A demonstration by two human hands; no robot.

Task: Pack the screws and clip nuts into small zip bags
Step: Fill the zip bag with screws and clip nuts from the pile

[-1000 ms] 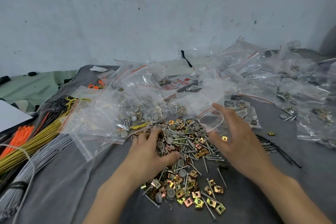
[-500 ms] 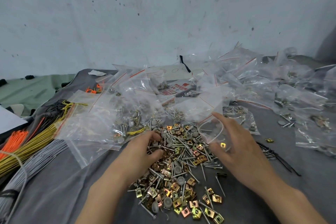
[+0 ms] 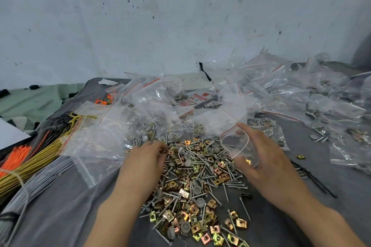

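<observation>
A: Clip nuts [image 3: 192, 224]: plated metal, yellow-gold with a pinkish sheen, glossy. Screws [image 3: 234, 186]: bright silver metal, shiny, threaded shanks.
B: Noted. Round caps [image 3: 187, 162]: grey plastic, matt, smooth. Zip bag [image 3: 241, 152]: thin clear plastic film, glossy, crinkled, red line at the seal.
A: Table cover [image 3: 60, 216]: grey cloth, matt, creased. Wall [image 3: 140, 26]: pale, matt, rough with chips and specks.
B: Orange ties [image 3: 15, 156], yellow ties [image 3: 36, 163], grey ties [image 3: 46, 178]: smooth, plastic by the look; the yellow ones faintly shiny. White sheet [image 3: 12, 136]: matt, looks like paper.
</observation>
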